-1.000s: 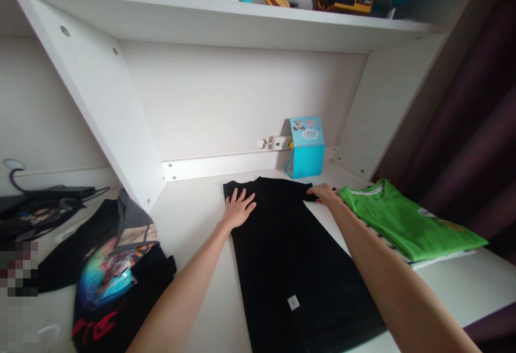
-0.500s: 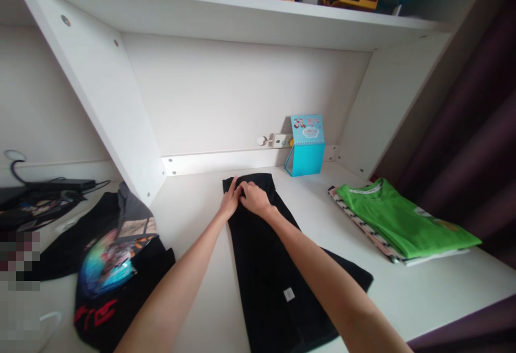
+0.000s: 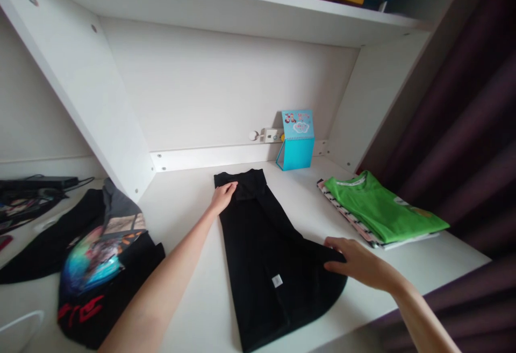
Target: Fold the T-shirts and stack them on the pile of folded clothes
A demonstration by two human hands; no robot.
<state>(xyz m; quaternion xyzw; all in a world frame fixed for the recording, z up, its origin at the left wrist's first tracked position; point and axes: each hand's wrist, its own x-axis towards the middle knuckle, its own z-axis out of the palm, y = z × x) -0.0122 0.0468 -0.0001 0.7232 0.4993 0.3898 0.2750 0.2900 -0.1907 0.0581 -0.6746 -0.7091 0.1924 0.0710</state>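
Observation:
A black shirt (image 3: pixel 258 251) lies lengthwise on the white desk, folded narrow, with a small white label (image 3: pixel 277 281) showing on it. At its top end, near the neckline, my left hand (image 3: pixel 223 197) presses its closed fingers on the cloth. Out to the right, my right hand (image 3: pixel 355 259) has thumb and fingers around the edge of the part that sticks out sideways, which looks like a sleeve. That edge curves under the hand. The fingertips under the cloth are partly hidden.
To the right lies a folded stack with a green T-shirt (image 3: pixel 382 208) on top. Dark printed clothes (image 3: pixel 97 272) lie at left. A blue desk calendar (image 3: pixel 297 151) stands by a power socket (image 3: pixel 272 135) at the back. A white shelf (image 3: pixel 258 9) hangs overhead.
My right hand has moved from the shirt's top end down to its right side and taken the sleeve edge, which is drawn in. My left hand stays near the top. The view has shifted slightly.

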